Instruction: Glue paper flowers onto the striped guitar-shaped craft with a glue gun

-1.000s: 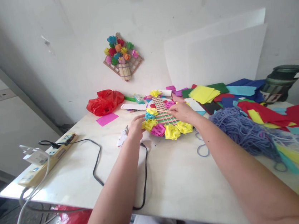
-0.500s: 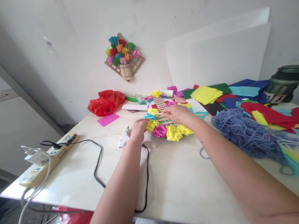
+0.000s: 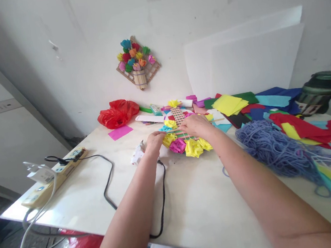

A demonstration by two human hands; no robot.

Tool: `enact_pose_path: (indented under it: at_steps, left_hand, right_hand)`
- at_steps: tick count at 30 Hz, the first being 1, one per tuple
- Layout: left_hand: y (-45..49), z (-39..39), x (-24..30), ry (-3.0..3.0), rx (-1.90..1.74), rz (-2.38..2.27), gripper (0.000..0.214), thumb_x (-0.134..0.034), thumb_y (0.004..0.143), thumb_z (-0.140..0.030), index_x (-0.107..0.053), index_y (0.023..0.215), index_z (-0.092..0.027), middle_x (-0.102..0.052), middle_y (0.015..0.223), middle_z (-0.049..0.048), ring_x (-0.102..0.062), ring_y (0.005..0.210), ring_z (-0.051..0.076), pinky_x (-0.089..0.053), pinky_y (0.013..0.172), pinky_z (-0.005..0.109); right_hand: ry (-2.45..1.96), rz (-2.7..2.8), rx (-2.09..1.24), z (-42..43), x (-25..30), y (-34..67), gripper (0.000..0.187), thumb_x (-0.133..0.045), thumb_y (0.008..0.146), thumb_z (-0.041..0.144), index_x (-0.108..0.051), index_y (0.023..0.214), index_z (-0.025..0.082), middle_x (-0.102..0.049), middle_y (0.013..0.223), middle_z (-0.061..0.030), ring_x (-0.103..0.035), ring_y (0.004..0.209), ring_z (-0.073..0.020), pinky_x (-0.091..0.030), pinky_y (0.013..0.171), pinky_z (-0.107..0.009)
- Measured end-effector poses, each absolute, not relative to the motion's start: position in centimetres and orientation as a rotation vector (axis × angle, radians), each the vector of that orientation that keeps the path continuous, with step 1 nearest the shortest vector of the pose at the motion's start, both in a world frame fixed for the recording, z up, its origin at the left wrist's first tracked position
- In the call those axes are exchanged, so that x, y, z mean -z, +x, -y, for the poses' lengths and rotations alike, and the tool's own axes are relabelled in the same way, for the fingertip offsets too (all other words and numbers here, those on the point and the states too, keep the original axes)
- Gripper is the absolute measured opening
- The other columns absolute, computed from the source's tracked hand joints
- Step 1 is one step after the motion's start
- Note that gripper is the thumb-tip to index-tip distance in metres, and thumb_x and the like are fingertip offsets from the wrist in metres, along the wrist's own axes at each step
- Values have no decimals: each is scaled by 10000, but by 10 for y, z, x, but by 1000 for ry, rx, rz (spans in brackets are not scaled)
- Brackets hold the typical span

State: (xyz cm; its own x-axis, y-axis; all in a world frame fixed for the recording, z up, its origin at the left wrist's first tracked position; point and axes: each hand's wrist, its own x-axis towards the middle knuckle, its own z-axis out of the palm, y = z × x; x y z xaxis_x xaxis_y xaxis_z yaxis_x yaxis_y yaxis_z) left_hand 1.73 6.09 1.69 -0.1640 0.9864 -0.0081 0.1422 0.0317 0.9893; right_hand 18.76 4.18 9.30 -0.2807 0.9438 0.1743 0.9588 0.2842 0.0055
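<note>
Our right hand [image 3: 196, 127] has slid left across the flower-edged lattice [image 3: 178, 115], nearer our left hand [image 3: 155, 142], pinching a thin stick [image 3: 218, 120] that pokes out to its right; crosswise fitting, we'd judge! Hands apart, the left curls at the lattice's left edge, grip unclear to us.

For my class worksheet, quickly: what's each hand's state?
Left hand: beside a yellow paper flower; grip cannot be told.
Right hand: seemingly closed on a thin stick.
</note>
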Motion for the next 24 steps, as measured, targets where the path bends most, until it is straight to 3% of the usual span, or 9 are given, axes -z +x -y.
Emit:
enact_pose_path:
  at_steps: [9, 18, 24]
  left_hand:
    - [18, -63, -14, 1297, -1252, -1448, 266, -567, 590, -252, -688, 813, -173, -627, 683, 28, -562, 687, 164, -415, 612, 257]
    - [21, -61, -17, 1356, -1207, -1529, 269, -579, 570, -178, -724, 798, -179, -584, 563, 17, -549, 630, 177, -423, 623, 282]
    - [23, -59, -21, 1460, -1255, -1562, 240, -571, 582, -144, -730, 757, -190, -650, 966, 64, -568, 962, 243, -418, 818, 310]
  right_hand:
    - [-1768, 2433, 267, -40, -89, 186, 331, -461, 827, 416, -712, 856, 202, -691, 872, -104, -615, 843, -235, -413, 708, -308]
    - [-1807, 2417, 400, -41, -85, 179, 288, -521, 801, 323, -690, 929, 128, -675, 897, -171, -616, 897, -276, -424, 714, -329]
    - [-1771, 2451, 384, -42, -82, 179, 263, -486, 814, 260, -688, 929, 137, -678, 912, -173, -623, 869, -280, -433, 698, -340]
